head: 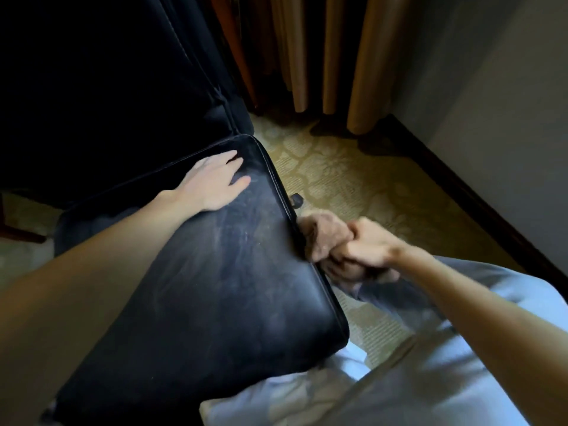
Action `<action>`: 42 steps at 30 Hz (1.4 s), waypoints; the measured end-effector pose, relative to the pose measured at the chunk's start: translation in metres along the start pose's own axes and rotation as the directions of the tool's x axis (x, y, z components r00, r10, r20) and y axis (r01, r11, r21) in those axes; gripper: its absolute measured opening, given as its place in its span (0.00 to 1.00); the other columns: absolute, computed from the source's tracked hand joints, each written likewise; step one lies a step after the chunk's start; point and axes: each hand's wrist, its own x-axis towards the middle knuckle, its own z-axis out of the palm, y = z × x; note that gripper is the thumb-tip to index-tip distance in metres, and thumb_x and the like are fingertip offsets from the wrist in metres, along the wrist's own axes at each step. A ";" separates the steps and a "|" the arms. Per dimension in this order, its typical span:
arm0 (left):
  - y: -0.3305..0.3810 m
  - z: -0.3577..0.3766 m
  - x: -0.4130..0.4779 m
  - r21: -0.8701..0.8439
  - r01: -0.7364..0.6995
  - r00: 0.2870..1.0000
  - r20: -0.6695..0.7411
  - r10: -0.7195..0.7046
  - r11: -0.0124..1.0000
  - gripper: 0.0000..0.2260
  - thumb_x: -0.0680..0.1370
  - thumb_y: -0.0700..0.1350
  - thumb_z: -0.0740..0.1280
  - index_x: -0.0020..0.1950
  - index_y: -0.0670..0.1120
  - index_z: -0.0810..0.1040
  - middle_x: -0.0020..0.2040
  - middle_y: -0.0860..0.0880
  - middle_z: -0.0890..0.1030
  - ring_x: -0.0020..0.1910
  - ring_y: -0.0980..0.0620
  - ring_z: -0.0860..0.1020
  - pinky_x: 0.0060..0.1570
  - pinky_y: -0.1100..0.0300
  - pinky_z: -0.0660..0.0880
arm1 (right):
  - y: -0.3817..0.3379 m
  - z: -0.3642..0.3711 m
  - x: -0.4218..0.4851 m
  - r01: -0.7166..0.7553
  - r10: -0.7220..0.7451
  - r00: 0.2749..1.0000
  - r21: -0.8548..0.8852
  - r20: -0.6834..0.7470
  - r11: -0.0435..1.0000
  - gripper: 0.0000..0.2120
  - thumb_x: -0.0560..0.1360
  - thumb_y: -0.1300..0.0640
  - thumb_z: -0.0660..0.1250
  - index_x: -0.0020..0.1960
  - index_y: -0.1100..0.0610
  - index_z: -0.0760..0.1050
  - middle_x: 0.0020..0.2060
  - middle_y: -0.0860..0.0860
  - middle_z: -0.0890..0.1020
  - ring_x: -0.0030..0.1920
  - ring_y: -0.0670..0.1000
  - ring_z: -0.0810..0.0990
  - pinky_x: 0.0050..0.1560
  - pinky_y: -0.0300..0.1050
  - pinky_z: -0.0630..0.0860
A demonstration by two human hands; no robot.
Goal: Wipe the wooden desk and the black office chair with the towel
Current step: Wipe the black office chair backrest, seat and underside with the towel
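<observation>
Pale blue clothing [399, 395] nearest, just R of black leather office chair seat [215, 287]. R hand [365, 245] fist-curled round bunched brown towel [325, 235]; towel touching seat's R edge, blurred. L hand [215, 182] flat, fingers straight, palm on seat's far part, holds nothing. Small black caster [296, 200] just past seat's R edge, on yellow patterned carpet [353, 179]. Black backrest [107, 72] behind seat. Tan pleated curtains [338, 56], grey wall [507, 118] beyond.

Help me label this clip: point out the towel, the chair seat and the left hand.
towel [322, 236]: head view, bunched part against the seat's edge.
chair seat [221, 290]: head view, middle of its smudged top.
left hand [215, 186]: head view, back of the hand.
</observation>
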 end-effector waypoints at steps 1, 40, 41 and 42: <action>0.001 0.003 -0.011 0.009 -0.034 0.999 -0.003 0.034 0.999 0.31 0.84 0.62 0.55 0.83 0.46 0.61 0.84 0.46 0.57 0.82 0.46 0.56 0.80 0.51 0.52 | -0.007 -0.007 0.006 0.000 0.006 0.996 0.064 -0.088 0.998 0.13 0.59 0.43 0.66 0.38 0.50 0.76 0.34 0.43 0.81 0.36 0.44 0.78 0.32 0.34 0.70; -0.006 0.076 -0.084 -0.067 0.009 0.969 0.248 0.008 0.998 0.50 0.73 0.80 0.49 0.83 0.53 0.32 0.82 0.44 0.32 0.81 0.47 0.30 0.74 0.27 0.36 | -0.118 0.047 0.082 -0.069 -0.021 0.967 -0.342 -0.253 0.937 0.39 0.70 0.44 0.77 0.74 0.52 0.64 0.68 0.61 0.69 0.70 0.68 0.67 0.70 0.60 0.68; -0.011 0.077 -0.084 -0.072 0.008 0.971 0.239 0.009 0.997 0.51 0.72 0.80 0.49 0.83 0.53 0.32 0.82 0.44 0.32 0.81 0.47 0.31 0.74 0.27 0.36 | -0.117 0.044 0.087 -0.051 -0.029 0.971 -0.322 -0.239 0.945 0.37 0.69 0.44 0.77 0.72 0.52 0.66 0.65 0.62 0.71 0.68 0.68 0.69 0.70 0.58 0.69; -0.018 0.077 -0.083 -0.068 0.007 0.976 0.219 0.008 0.998 0.51 0.71 0.81 0.48 0.83 0.53 0.33 0.83 0.44 0.32 0.81 0.47 0.31 0.74 0.28 0.37 | -0.119 0.042 0.092 -0.027 -0.043 0.971 -0.289 -0.235 0.957 0.35 0.69 0.44 0.77 0.70 0.53 0.68 0.63 0.62 0.74 0.67 0.67 0.71 0.69 0.56 0.71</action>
